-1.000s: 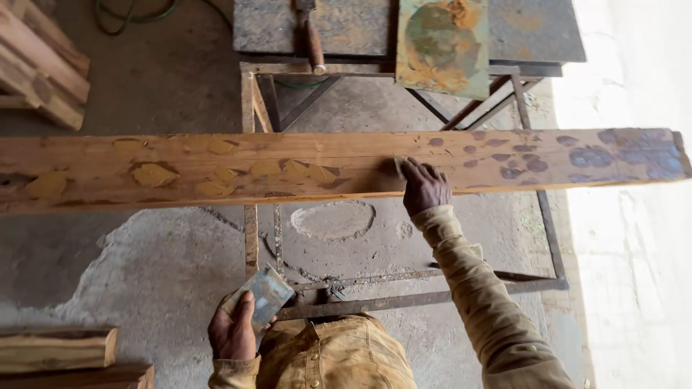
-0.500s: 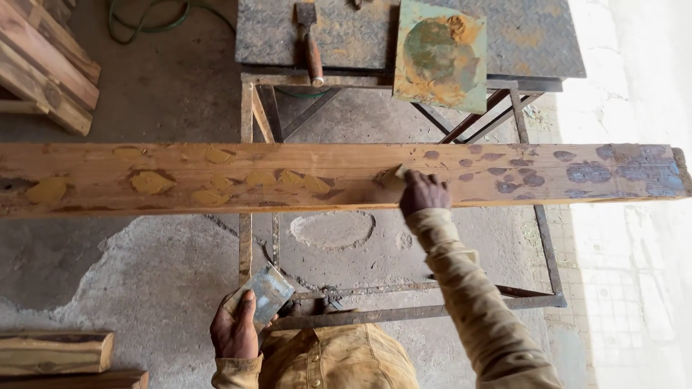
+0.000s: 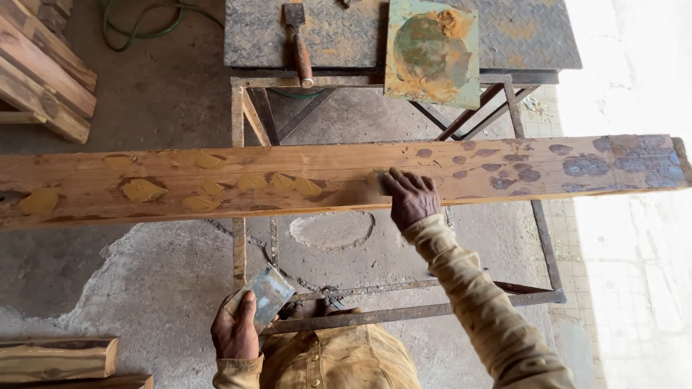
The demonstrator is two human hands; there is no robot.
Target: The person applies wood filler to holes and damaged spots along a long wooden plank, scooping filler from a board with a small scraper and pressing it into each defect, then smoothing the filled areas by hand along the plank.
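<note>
Stained, perhaps tan, buttoned jacket [image 3: 339, 360]

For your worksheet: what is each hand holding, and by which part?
Left hand grips a flat grey metal plate by its lower edge; right hand presses a hidden tool.
</note>
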